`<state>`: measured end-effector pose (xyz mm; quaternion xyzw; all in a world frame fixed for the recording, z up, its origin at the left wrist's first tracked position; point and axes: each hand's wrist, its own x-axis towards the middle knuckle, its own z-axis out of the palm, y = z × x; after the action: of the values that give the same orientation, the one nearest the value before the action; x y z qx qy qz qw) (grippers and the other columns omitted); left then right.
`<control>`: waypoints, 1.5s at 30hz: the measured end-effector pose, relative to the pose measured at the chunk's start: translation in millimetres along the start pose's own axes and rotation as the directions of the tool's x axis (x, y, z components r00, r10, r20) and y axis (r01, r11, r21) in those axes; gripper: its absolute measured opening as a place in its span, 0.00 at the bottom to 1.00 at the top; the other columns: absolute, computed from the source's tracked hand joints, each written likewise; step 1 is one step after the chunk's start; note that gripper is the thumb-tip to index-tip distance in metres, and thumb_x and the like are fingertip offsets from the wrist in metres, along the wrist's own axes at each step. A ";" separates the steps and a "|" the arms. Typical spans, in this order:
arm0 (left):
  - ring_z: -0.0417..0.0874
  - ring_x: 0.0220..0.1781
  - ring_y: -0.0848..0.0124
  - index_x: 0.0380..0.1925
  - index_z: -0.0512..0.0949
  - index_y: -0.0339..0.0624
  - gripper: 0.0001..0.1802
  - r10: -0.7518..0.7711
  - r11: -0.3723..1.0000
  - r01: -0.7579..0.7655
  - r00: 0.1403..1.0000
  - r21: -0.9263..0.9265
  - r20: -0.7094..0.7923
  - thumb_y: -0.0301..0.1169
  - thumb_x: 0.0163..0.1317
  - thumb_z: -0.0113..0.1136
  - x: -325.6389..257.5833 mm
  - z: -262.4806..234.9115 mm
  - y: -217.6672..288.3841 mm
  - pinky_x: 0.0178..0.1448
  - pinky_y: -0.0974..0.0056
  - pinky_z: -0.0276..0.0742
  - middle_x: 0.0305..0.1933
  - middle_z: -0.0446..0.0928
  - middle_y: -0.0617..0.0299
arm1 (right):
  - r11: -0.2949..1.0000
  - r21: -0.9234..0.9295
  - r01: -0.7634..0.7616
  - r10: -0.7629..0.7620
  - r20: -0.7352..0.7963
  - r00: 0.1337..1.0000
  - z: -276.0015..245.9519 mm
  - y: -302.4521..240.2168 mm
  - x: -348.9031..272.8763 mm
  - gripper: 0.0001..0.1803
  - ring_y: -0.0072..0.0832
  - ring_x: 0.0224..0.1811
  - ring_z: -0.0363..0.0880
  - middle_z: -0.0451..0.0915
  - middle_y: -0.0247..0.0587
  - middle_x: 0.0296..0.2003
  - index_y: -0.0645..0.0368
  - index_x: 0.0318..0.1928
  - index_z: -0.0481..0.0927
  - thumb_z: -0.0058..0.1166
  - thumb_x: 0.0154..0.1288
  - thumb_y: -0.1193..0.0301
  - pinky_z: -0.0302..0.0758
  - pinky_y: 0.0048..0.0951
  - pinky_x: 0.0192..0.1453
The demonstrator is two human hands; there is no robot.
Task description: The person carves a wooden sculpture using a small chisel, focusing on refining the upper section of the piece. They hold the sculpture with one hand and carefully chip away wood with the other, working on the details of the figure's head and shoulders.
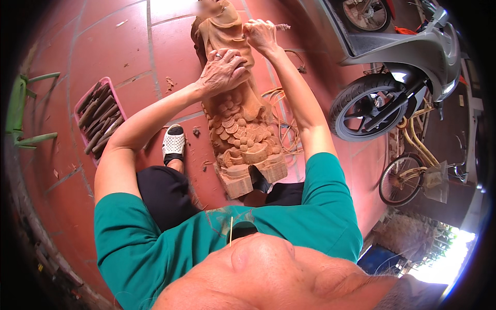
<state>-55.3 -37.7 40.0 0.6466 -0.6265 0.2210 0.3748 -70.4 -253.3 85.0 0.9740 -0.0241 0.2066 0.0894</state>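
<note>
A carved reddish-brown wooden statue lies lengthwise before me, its blocky base close to my body and its smooth draped part farther away. Carved coin-like discs cover its nearer half. My left hand rests across the draped part, fingers bent and gripping the wood, a ring on one finger. Beyond it to the right, my right hand is closed around a slim tool. Only the tool's rough, pale end sticks out on the right; the fist hides the rest, and its working end cannot be made out.
On the left, a pink tray holds several dark, slender tools, near a green plastic stool. Wood shavings dot the red tiles. A coiled cable lies right of the statue. A grey motorbike and a bicycle stand at right.
</note>
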 end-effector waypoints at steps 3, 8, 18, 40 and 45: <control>0.75 0.60 0.62 0.36 0.81 0.48 0.13 -0.031 0.999 0.031 0.999 -0.041 0.011 0.38 0.53 0.70 2.8 6.7 -0.4 0.61 0.51 0.63 0.51 0.79 0.65 | 0.997 -0.040 -0.073 0.073 0.013 0.997 19.4 13.1 7.9 0.05 0.32 0.38 0.84 0.84 0.28 0.31 0.45 0.25 0.84 0.58 0.56 0.68 0.73 0.40 0.42; 0.74 0.61 0.62 0.36 0.81 0.48 0.13 -0.002 1.000 0.002 1.000 0.008 0.003 0.39 0.54 0.70 -0.8 3.8 -2.3 0.62 0.51 0.63 0.52 0.79 0.65 | 0.955 0.144 -0.258 0.242 0.122 0.963 6.4 3.6 -0.6 0.06 0.39 0.39 0.86 0.85 0.35 0.33 0.45 0.30 0.87 0.57 0.56 0.69 0.78 0.42 0.42; 0.71 0.61 0.56 0.61 0.75 0.47 0.24 -0.185 0.978 0.192 0.979 -0.077 0.091 0.36 0.64 0.62 -14.6 -13.0 3.2 0.64 0.52 0.65 0.60 0.71 0.56 | 0.666 0.541 -0.514 0.433 0.280 0.857 -34.1 -29.1 -43.2 0.06 0.32 0.32 0.86 0.87 0.37 0.30 0.46 0.34 0.91 0.68 0.55 0.64 0.80 0.36 0.39; 0.71 0.62 0.52 0.65 0.71 0.46 0.31 -0.186 0.966 0.200 0.977 -0.163 0.101 0.26 0.59 0.62 -19.5 -12.0 5.5 0.66 0.50 0.67 0.61 0.70 0.51 | 0.655 0.394 -0.645 0.624 0.201 0.755 44.4 11.0 -15.6 0.10 0.38 0.36 0.88 0.88 0.42 0.31 0.48 0.35 0.91 0.67 0.55 0.60 0.81 0.40 0.44; 0.71 0.62 0.52 0.64 0.71 0.46 0.30 -0.208 0.964 0.221 0.973 -0.145 0.103 0.27 0.59 0.62 -23.0 -11.2 3.4 0.66 0.50 0.67 0.61 0.70 0.52 | 0.544 0.541 -0.641 0.598 0.286 0.749 26.5 -0.7 -37.5 0.07 0.41 0.37 0.88 0.88 0.44 0.31 0.47 0.34 0.91 0.67 0.56 0.62 0.80 0.41 0.44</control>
<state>-59.3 -14.1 30.3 0.6884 -0.5839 0.1011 0.4182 -94.0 -257.1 45.8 0.8825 -0.3013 0.1878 -0.3085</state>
